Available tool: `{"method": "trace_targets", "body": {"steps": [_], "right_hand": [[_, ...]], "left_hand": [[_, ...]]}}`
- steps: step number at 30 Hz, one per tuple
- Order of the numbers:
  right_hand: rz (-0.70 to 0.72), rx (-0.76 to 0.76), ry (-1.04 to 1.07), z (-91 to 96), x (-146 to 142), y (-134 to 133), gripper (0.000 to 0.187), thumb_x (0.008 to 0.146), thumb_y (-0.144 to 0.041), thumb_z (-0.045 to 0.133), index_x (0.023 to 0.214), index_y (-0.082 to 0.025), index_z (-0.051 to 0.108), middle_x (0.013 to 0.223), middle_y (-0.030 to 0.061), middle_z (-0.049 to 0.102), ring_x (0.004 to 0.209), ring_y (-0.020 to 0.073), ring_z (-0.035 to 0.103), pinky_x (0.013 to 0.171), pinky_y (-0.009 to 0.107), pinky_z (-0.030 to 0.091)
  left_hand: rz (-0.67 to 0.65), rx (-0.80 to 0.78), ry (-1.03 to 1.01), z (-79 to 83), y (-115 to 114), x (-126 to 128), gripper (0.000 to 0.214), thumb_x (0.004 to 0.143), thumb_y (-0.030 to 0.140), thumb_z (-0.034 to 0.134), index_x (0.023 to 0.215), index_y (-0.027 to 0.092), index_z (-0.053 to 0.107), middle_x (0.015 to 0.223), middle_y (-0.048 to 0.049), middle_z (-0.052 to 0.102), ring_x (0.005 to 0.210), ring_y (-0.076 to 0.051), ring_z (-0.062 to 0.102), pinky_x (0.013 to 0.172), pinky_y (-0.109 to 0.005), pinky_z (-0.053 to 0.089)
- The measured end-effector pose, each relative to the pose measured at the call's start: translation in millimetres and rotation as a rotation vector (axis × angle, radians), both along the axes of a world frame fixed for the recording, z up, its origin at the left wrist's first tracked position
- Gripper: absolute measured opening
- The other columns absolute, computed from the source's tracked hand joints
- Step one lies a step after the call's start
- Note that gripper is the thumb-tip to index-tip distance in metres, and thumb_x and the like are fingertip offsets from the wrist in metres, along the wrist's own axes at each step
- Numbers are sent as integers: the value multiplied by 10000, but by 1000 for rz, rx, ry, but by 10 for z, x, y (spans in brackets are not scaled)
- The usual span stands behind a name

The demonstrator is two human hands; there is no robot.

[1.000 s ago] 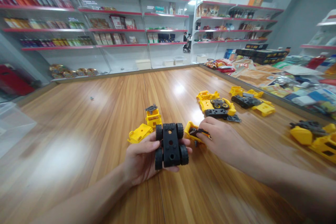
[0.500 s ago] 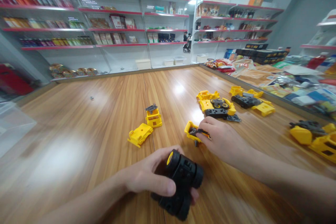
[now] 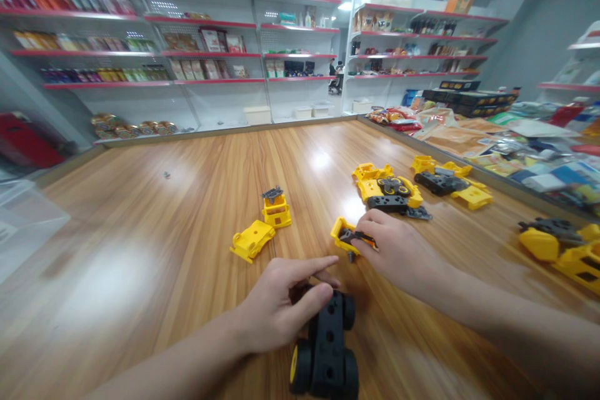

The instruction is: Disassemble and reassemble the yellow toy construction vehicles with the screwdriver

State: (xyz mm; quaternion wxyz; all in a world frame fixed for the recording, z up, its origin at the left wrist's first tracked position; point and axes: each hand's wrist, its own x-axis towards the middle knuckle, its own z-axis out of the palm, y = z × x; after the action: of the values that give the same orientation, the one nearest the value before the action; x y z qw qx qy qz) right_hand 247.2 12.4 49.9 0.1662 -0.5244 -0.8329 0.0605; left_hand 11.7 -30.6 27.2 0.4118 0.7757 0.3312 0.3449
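My left hand [image 3: 290,303] has its thumb over the far end of a black toy truck chassis [image 3: 328,350] with chunky wheels, its index finger stretched out. Some fingers are hidden behind the chassis, which lies wheels to the sides near the table's front edge. My right hand [image 3: 389,244] is closed at a yellow toy truck body part [image 3: 340,231], fingertips on a dark grey piece [image 3: 347,235] inside it. A small dark peg-like bit [image 3: 351,257] is beside this part. To the left lie a flat yellow part [image 3: 253,240] and a yellow cab [image 3: 277,212] with a grey piece against it.
More yellow and black toy parts [image 3: 389,187] are grouped beyond my right hand, with others [image 3: 450,181] [image 3: 557,244] farther right. A small grey bit [image 3: 167,175] lies far left. A clear plastic bin [image 3: 28,219] stands at the left edge; packaged goods [image 3: 469,131] lie beyond the right border.
The chassis has been turned and lowered toward me, its holed black face now showing. My left hand's grip has shifted to its far end, index finger extended. My right hand stays put.
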Motion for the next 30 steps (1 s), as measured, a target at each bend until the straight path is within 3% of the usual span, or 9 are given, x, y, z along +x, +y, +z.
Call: {"method": "trace_targets", "body": {"steps": [5,10,15,21,26,30], "right_hand": [[-1,-5,12,18,-5,-13,153,940,-240,520,903,-182,656,970,62,626,872,189,641,789,298,456],[-7,17,43,11,-9,-17,135,932,-235,529,948,-196,657,979,58,626,890,196,641,802,307,459],[-13,79,85,-16,-11,-6,171,933,-218,528,1076,-219,622,1016,46,614,933,207,633,832,323,458],[-15,69,68,-14,2,-17,220,946,-205,495,1137,-227,602,1039,57,609,961,224,633,832,336,454],[-12,38,35,1,-3,-34,259,941,-216,508,1187,-239,585,1070,65,611,960,235,637,800,340,458],[-9,32,42,12,-10,-47,263,933,-206,516,1186,-237,583,1075,64,615,966,232,636,802,333,457]], "left_hand": [[167,183,83,-64,60,-9,303,922,199,504,1168,201,682,990,-85,763,733,-176,704,696,-269,532],[423,423,108,-79,102,-50,187,848,137,580,997,189,679,854,-54,691,645,-154,607,613,-268,470],[597,627,217,-79,147,-68,237,810,94,572,1009,191,657,1043,-94,607,970,-236,580,869,-390,472],[678,636,414,-73,152,-46,242,825,128,551,1024,221,654,1119,-99,615,1076,-281,545,938,-475,420],[867,582,645,-50,156,-23,477,802,262,583,1271,193,538,1421,-159,477,1304,-386,393,1057,-599,266],[876,518,736,-79,234,-63,562,840,346,534,1366,167,447,1493,-163,422,1373,-418,308,1095,-668,141]]}}
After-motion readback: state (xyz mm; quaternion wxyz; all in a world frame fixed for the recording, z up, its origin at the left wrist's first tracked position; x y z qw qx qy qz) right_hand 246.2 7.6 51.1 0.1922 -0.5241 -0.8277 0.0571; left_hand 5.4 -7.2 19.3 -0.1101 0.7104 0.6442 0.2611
